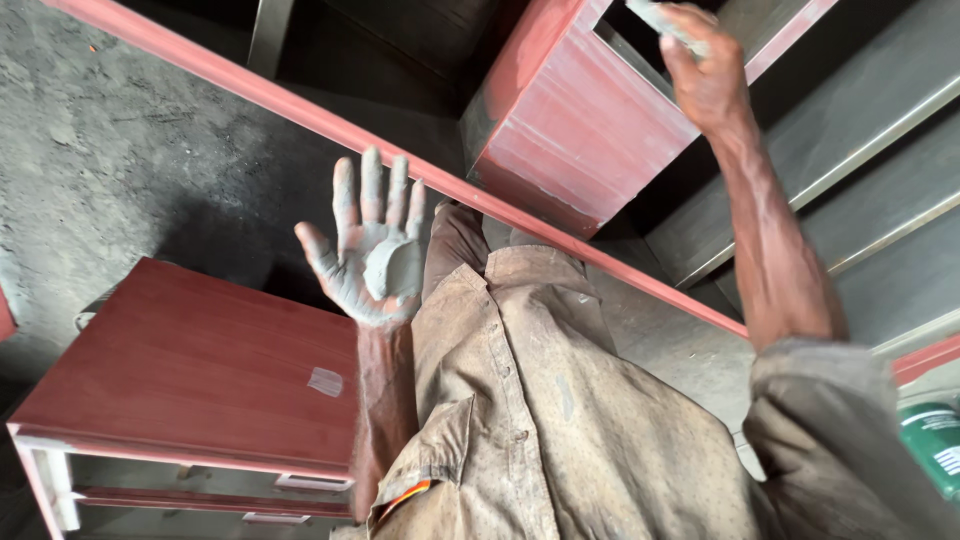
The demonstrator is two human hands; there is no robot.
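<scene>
My left hand (pixel 375 245) is raised in the middle of the view, palm up and fingers spread, smeared grey. A lump of grey putty (pixel 392 268) rests in its palm. My right hand (pixel 705 70) reaches to the top right and grips a flat grey putty blade (pixel 665 22). The blade is held against the open frame of a red metal cabinet (pixel 570 130). My brown shirt fills the lower middle of the view.
A long red metal bar (pixel 300 110) runs diagonally from top left to right. A second red cabinet (pixel 200 370) with drawer slots stands at lower left. Grey metal sheets (pixel 880 160) lie at right, with a green can (pixel 932 445) by the right edge. The floor (pixel 110 150) is dusty grey.
</scene>
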